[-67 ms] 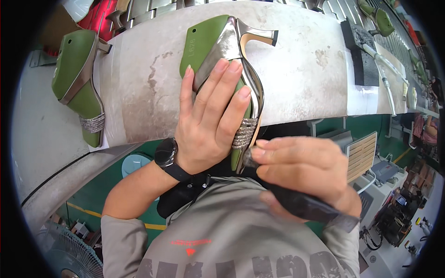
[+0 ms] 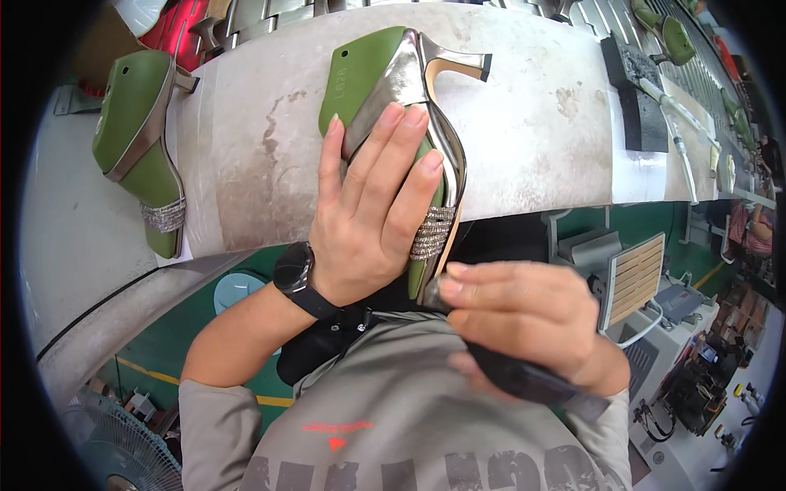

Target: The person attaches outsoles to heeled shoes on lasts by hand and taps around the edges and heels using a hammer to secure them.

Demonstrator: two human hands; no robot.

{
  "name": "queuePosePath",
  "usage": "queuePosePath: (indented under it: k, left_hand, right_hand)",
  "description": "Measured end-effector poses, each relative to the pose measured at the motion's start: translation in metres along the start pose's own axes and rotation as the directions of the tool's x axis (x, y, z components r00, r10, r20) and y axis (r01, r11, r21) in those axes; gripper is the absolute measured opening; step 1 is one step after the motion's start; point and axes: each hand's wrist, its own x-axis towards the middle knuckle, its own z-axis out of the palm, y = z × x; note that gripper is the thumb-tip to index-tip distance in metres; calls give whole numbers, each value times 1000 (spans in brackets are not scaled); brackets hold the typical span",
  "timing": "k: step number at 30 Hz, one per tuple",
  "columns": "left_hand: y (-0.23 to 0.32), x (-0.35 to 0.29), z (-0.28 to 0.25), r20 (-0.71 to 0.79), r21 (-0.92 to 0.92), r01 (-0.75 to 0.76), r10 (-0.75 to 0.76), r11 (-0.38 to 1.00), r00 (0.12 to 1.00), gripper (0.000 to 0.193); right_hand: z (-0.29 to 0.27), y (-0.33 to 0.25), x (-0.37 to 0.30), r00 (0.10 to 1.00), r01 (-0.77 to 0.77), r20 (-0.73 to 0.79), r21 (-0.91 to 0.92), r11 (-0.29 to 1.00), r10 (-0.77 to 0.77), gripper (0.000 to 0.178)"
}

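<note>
A heeled sandal [image 2: 395,75] in metallic pewter, on a green shoe last, lies on its side near the middle of the worktable with its toe toward me. My left hand [image 2: 364,196] holds it down, fingers stretched along its side; the thumb is hidden. Near the toe runs a sparkling band of stones [image 2: 432,233]. My right hand [image 2: 524,315], slightly smeared, is closed around a dark-handled tool [image 2: 524,378]. The tool's greyish tip is beside the sole edge at the toe, partly covered by my fingers; its exact kind is unclear.
A matching sandal on a green last [image 2: 139,131] stands at the left. A black block [image 2: 634,94] and white-handled brush-like tools [image 2: 679,110] lie at the right. Another last [image 2: 676,39] sits farther back. Beneath the table's left side is a blue round stool [image 2: 237,290].
My right hand has shifted a little toward me and to the left, moving the tool's tip closer to the sandal's toe end. My left hand and the sandal stay put.
</note>
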Motion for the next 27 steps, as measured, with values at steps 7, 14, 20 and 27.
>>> queuePosePath:
  k: [7, 14, 20, 27]
  left_hand:
    - [5, -4, -4, 22, -5, 56, -55, 998, 998, 52]
    - [3, -5, -1, 36, -18, 57, -56, 998, 998, 53]
    - [5, -3, -5, 65, -5, 69, -69, 998, 996, 44]
    - [2, -8, -7, 85, 19, 83, -85, 996, 993, 45]
  right_hand:
    - [7, 0, -26, 965, -246, 129, 156, 956, 228, 32]
    - [-5, 11, -10, 902, -221, -270, 382, 897, 337, 38]
    - [-17, 32, 5, 945, -197, -181, 350, 916, 273, 34]
    - [-38, 54, 33, 985, -168, 23, 325, 931, 170, 30]
